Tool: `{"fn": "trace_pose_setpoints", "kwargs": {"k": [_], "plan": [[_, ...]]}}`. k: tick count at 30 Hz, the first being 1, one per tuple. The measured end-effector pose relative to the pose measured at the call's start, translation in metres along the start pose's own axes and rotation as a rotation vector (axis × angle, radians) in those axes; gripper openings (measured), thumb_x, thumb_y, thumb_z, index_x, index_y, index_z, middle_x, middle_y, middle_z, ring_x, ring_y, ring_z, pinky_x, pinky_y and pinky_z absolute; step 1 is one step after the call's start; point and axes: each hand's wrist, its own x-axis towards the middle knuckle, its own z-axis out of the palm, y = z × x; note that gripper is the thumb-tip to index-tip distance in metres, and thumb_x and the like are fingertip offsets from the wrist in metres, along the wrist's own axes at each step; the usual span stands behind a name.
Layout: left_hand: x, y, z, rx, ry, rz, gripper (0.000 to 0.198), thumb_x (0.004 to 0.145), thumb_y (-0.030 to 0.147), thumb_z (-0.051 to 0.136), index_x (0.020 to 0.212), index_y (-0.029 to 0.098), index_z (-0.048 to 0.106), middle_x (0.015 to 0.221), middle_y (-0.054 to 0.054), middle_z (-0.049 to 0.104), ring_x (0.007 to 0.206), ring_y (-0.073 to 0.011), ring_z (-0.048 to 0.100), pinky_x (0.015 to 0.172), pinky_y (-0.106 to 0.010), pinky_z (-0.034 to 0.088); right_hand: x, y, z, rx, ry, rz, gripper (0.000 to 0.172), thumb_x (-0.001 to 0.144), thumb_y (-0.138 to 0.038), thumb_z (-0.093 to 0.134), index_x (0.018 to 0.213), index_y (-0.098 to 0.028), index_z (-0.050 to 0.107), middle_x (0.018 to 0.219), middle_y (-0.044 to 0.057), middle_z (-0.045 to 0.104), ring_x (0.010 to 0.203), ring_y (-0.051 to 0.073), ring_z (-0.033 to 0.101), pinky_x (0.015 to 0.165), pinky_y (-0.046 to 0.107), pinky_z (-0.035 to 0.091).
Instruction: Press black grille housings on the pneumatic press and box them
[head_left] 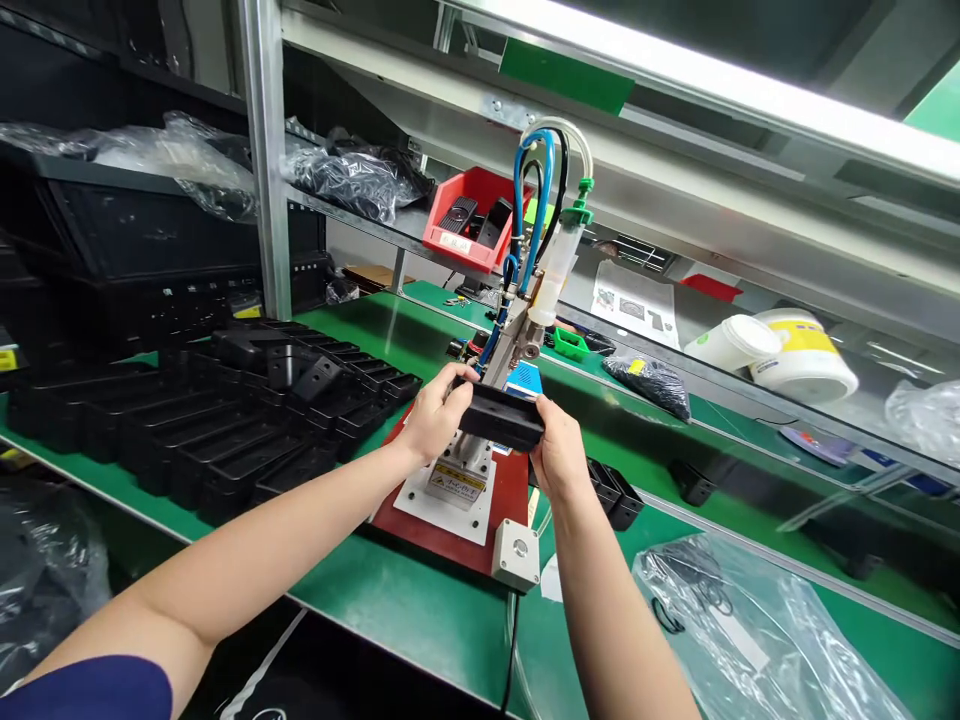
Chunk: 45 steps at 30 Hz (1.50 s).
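Both hands hold a black plastic housing [501, 415] in front of the bench-top dispensing machine. My left hand [439, 412] pinches its left end, thumb along the near side. My right hand [561, 445] grips the right end, with fingers partly hidden behind it. Just behind the housing rises the machine's metal arm [517, 345], carrying a clear syringe [559, 265] with a green cap and blue hoses. Below my hands, a white plate with a warning label [457, 483] lies on the red base [401, 510]. A grey button box [517, 553] stands at the base's front right corner.
Many similar black housings [172, 420] are lined up on the left of the green bench [420, 620]. A few more [615, 490] stand behind my right wrist. A clear bag with black rings [750, 620] lies at right. A red bin [469, 215] sits on the shelf above.
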Motion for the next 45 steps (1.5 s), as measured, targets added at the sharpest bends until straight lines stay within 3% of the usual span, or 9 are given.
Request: {"fn": "trace_pose_setpoints", "kwargs": {"k": [5,9,16,21,26,30,35,40,45], "plan": [[-0.037,0.033,-0.038,0.102,-0.478,-0.013,0.047,0.077,0.038,0.066,0.121,0.025,0.056,0.110,-0.004,0.068,0.097,-0.0207,0.065,0.083,-0.031,0.050,-0.047,-0.007,-0.019,-0.238,-0.151,-0.167,0.034,0.091,-0.050,0.057,0.090,-0.019,0.071,0.085,0.004,0.070,0.076,0.018,0.064,0.067,0.028,0.051],[-0.062,0.046,-0.035,0.201,-0.768,-0.030,0.086,0.062,0.038,0.082,0.138,0.031,0.042,0.111,-0.004,0.071,0.099,-0.0261,0.068,0.081,-0.035,0.053,-0.082,-0.022,-0.017,-0.483,-0.303,-0.297,0.027,0.095,-0.041,0.053,0.091,-0.021,0.071,0.084,0.003,0.071,0.078,0.018,0.066,0.069,0.028,0.052],[-0.110,0.011,0.013,0.341,-0.416,0.295,0.058,0.069,0.030,0.070,0.122,0.018,0.051,0.109,-0.011,0.070,0.095,-0.0286,0.070,0.081,-0.039,0.056,-0.125,-0.018,-0.008,-0.670,-0.217,-0.518,0.025,0.094,-0.030,0.052,0.115,-0.022,0.060,0.114,0.008,0.064,0.107,0.021,0.061,0.092,0.036,0.050],[-0.122,0.006,0.030,0.470,-0.341,0.528,0.024,0.080,0.030,0.058,0.099,0.016,0.055,0.080,-0.009,0.068,0.071,-0.0237,0.068,0.061,-0.034,0.053,-0.141,0.001,-0.007,-0.927,0.099,-0.614,0.022,0.096,-0.036,0.048,0.094,-0.018,0.061,0.081,0.006,0.063,0.074,0.018,0.060,0.066,0.031,0.049],[-0.131,0.003,0.043,0.471,-0.303,0.586,0.010,0.083,0.027,0.052,0.087,0.018,0.053,0.068,-0.006,0.062,0.060,-0.0188,0.062,0.053,-0.030,0.045,-0.140,0.010,-0.009,-0.991,0.157,-0.677,0.025,0.096,-0.027,0.044,0.077,-0.019,0.058,0.067,0.004,0.058,0.060,0.015,0.054,0.056,0.029,0.043],[-0.137,0.000,0.052,0.365,-0.311,0.363,0.018,0.078,0.032,0.059,0.089,0.019,0.055,0.073,-0.006,0.063,0.064,-0.0191,0.063,0.057,-0.030,0.048,-0.138,0.008,-0.020,-0.900,0.128,-0.626,0.021,0.094,-0.037,0.052,0.089,-0.019,0.062,0.077,0.005,0.062,0.071,0.018,0.059,0.064,0.031,0.049],[-0.131,0.008,0.060,-0.043,-0.271,-0.273,0.055,0.061,0.041,0.083,0.103,0.020,0.056,0.082,0.000,0.064,0.071,-0.0153,0.060,0.063,-0.027,0.050,-0.164,0.022,-0.049,-0.669,0.131,-0.587,0.048,0.093,-0.038,0.052,0.138,-0.023,0.047,0.136,0.013,0.051,0.123,0.030,0.052,0.100,0.052,0.047],[-0.130,0.018,0.080,-0.600,-0.214,-0.654,0.047,0.066,0.048,0.081,0.092,0.016,0.056,0.077,0.001,0.058,0.068,-0.0104,0.056,0.065,-0.025,0.049,-0.203,0.063,-0.054,-0.824,0.118,-0.635,0.063,0.087,-0.018,0.054,0.147,-0.019,0.038,0.140,0.016,0.049,0.129,0.034,0.048,0.101,0.059,0.047],[-0.144,0.031,0.096,-0.836,-0.152,-0.917,0.051,0.065,0.045,0.083,0.097,0.017,0.056,0.082,0.001,0.060,0.074,-0.0103,0.059,0.071,-0.024,0.050,-0.204,0.078,-0.058,-1.003,0.392,-0.688,0.073,0.085,-0.018,0.067,0.150,-0.022,0.032,0.132,0.017,0.057,0.120,0.032,0.057,0.093,0.053,0.055]]}}
